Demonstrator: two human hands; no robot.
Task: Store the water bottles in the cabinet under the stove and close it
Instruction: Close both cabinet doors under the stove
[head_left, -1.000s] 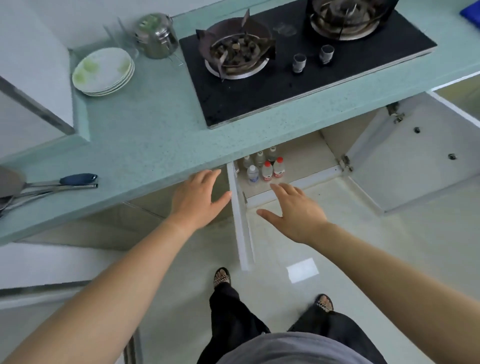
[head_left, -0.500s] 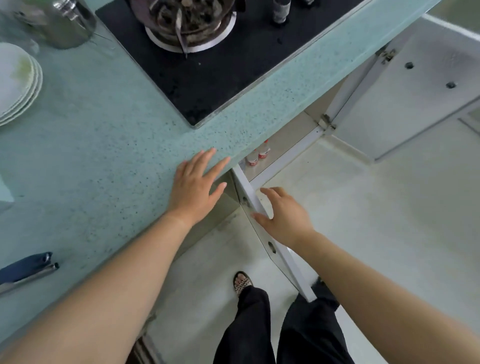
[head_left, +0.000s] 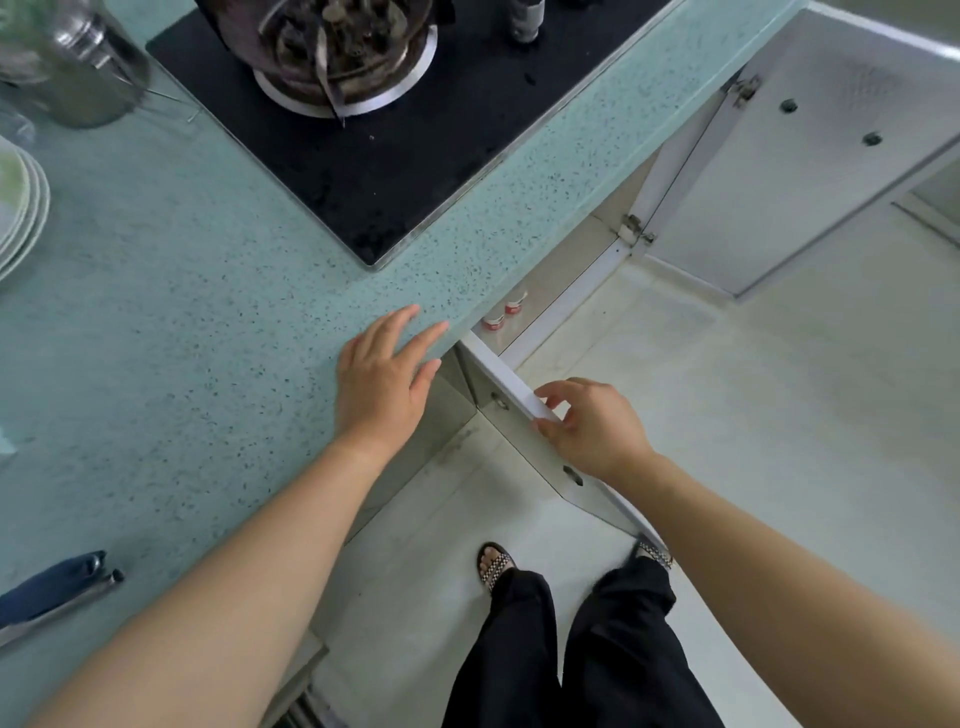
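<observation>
The right hand (head_left: 592, 431) pinches the top edge of the left door (head_left: 506, 382), the left hand (head_left: 384, 384) rests flat and open on the bench (head_left: 208, 312), and the water bottles (head_left: 493, 321) already stand inside the cabinet (head_left: 576, 293), so closing this door and the right door (head_left: 779, 171) seems all that remains.

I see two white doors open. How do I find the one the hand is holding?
Find the black stove set in the green countertop. Below the counter's front edge, two white cabinet doors stand open. Yours is the left door, seen edge-on in the middle of the picture. Only it has the right hand pinching its top edge, while the right door stands untouched.
</observation>
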